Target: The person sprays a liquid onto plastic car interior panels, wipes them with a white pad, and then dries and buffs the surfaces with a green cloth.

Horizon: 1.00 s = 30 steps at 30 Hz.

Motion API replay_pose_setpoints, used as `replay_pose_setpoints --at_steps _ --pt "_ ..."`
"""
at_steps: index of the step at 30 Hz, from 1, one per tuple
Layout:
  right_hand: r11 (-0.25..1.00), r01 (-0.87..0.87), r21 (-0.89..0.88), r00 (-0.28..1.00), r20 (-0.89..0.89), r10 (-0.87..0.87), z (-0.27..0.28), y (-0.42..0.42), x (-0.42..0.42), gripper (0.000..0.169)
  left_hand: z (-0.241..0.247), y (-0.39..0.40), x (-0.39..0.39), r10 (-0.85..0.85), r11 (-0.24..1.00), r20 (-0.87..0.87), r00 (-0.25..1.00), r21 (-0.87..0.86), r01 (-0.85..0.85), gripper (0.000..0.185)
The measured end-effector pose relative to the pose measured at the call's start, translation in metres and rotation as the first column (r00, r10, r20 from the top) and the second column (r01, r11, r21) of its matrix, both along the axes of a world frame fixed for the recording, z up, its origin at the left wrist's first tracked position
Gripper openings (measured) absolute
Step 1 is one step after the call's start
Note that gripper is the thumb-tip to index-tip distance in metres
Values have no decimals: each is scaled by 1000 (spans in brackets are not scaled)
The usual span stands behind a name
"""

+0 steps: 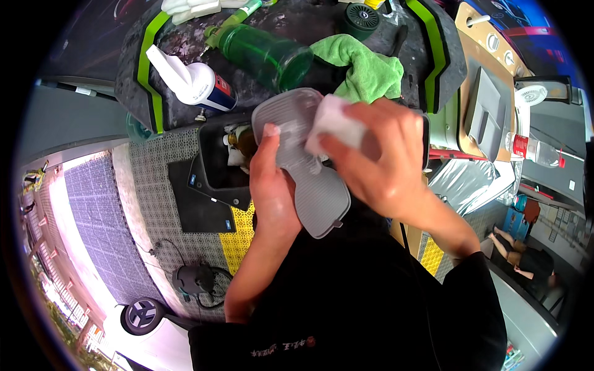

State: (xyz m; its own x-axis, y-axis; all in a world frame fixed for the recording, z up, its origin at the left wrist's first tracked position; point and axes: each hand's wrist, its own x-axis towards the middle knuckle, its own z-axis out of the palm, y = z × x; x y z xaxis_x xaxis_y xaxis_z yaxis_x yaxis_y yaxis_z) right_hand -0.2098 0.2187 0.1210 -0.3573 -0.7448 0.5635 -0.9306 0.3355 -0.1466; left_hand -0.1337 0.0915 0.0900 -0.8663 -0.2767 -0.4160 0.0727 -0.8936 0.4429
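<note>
In my left hand is a grey ribbed mat insert with two rounded lobes, the thumb lying across its upper face. My right hand grips a white sponge block, blurred by motion. The sponge is at the mat's upper right edge, and the wet-looking ribs beside it carry whitish streaks. Below the mat, a black bin with a small bottle and other items inside is partly hidden by my hands and the mat.
A dark worktop with green edging holds a green spray bottle on its side, a white bottle, a green cloth and white sponges. Black mats and a vacuum cleaner are on the floor. A person sits at right.
</note>
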Motion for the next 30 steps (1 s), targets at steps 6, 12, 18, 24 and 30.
replay_pose_setpoints --at_steps 6,12,18,24,30 --pt "989 135 59 989 57 -139 1 12 -12 27 -2 -3 1 -17 993 -83 996 -118 7 52" --pt "854 500 -145 404 911 -82 0 54 -64 26 -1 -5 3 34 999 -171 985 35 -28 56" --pt "712 691 -125 -190 918 347 -64 92 -187 41 0 3 5 -16 994 -214 977 101 39 63" --pt "626 765 150 -160 986 -40 -130 96 -249 32 -7 5 11 3 987 -219 976 157 32 68" --pt "645 764 -13 614 322 -720 -141 98 -242 30 -7 6 10 16 978 -189 982 206 24 71"
